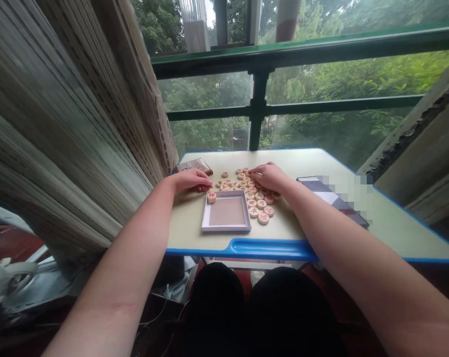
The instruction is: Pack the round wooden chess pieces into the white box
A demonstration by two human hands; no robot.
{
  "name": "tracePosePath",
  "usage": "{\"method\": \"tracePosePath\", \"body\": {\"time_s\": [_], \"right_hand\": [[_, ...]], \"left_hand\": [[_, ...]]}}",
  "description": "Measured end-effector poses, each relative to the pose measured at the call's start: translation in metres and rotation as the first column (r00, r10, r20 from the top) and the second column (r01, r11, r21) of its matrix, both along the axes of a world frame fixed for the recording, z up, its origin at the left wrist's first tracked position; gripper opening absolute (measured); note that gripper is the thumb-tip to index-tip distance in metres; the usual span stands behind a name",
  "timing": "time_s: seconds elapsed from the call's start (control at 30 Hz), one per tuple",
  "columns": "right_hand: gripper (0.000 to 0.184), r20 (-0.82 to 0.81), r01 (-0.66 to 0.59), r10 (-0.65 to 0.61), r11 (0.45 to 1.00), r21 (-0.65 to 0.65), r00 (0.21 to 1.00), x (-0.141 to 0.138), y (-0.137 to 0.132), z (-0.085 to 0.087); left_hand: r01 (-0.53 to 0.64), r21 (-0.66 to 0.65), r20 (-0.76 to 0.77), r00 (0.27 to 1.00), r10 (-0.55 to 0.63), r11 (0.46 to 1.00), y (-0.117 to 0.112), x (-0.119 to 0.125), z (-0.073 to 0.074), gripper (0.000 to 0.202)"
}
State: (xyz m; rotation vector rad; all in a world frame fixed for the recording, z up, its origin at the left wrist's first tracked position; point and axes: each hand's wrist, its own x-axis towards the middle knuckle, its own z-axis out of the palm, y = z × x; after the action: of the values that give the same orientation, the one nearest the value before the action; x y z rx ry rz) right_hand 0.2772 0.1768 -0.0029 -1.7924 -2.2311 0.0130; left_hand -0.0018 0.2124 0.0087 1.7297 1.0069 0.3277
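head view, only one: both bare hands over a pale table with a blue edge. left hand by the far left corner of the shallow tray, fingers curled loosely inward, tips just beside the loose discs; can't tell if anything is pinched. right hand reaches over the far side of the loose discs, fingers bunched, tips at a few of them; can't tell whether one is gripped. loose discs lie in a crowded patch behind and right of the tray, mostly flat, marked faces up. red-marked disc sits at the tray's far left corner, seemingly on another disc; can't tell if it leans on the rim. likely trouble: a left-hand bump on that corner could topple the pair. the right wrist covers part of the patch, so discs underneath could get dragged or flipped unseen. crowding means fingers at one disc may shove its neighbours against the tray wall. if a near disc gets tipped on edge it could roll toward the lap. the right forearm passes close to the dark-and-white flat object, so a wide elbow swing might nudge it. patterned box behind the left hand could be knocked by a backward pull.
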Motion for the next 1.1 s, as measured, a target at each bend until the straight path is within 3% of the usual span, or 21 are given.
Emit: {"method": "tracePosePath", "body": {"time_s": [0.27,0.47,0.7,0.87,1.1], "right_hand": [[0.026,-0.116,0.204,-0.203,0.979,0.003,0.972,-0.0028,-0.0007,-0.0004],[0.026,-0.132,0.170,-0.170,0.985,-0.010,0.977,-0.0040,-0.0058,0.0023],[0.024,-0.138,0.291,-0.296,0.955,-0.053,0.945,-0.0022,-0.0058,0.0020],[0.027,-0.161,0.282,-0.284,0.959,-0.032,0.945,-0.0004,-0.0028,-0.0003],[0.023,-0.212,0.283,-0.293,0.956,-0.075,0.932,0.0046,0.0000,-0.0038]], "left_hand": [[0.039,0.055,-0.111,0.993,-0.033,0.998,-0.0020,-0.0001,0.0068,0.031],[0.065,-0.005,-0.103,0.993,-0.065,0.998,-0.0033,0.0001,0.0079,0.030],[0.085,-0.026,-0.109,0.990,-0.087,0.996,-0.0040,0.0001,0.0094,0.030],[0.046,0.004,-0.138,0.989,-0.045,0.999,-0.0022,0.0006,0.0064,0.032],[0.058,-0.063,-0.075,0.995,-0.062,0.996,-0.0026,0.0014,0.0050,0.031]]}}
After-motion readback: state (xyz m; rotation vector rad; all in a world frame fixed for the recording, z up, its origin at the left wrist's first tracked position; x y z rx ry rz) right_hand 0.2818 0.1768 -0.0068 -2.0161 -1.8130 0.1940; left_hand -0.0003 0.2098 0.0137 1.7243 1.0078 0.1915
